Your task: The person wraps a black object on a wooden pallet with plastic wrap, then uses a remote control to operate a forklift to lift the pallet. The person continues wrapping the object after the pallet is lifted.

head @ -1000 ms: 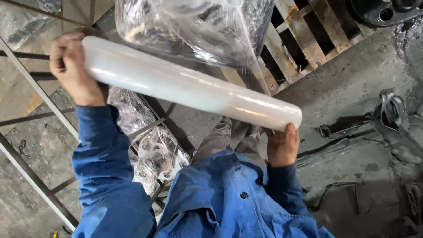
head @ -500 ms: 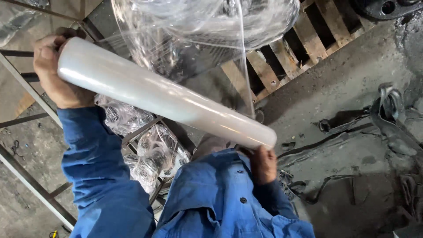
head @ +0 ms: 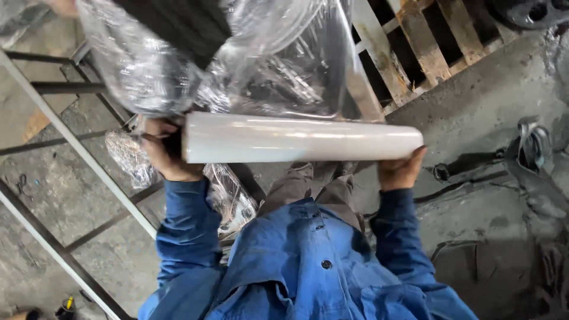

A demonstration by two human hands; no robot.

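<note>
I hold a long white roll of stretch film point(head: 302, 138) level in front of me, one hand at each end. My left hand point(head: 163, 155) grips its left end and my right hand point(head: 400, 169) cups its right end. A sheet of clear film runs up from the roll to a bulky load wrapped in clear plastic point(head: 201, 53) just above it. Both my sleeves are blue.
A wooden pallet point(head: 427, 53) lies on the concrete floor at the upper right. Metal frame bars point(head: 71, 142) cross the left side. More crumpled plastic wrap point(head: 228, 195) sits below the roll. Dark metal parts and a strap point(head: 533, 145) lie at the right.
The roll has swung from slanted to level and shifted right. My left hand moved right and down, my right hand moved right and up. The wrapped load now fills more of the top.
</note>
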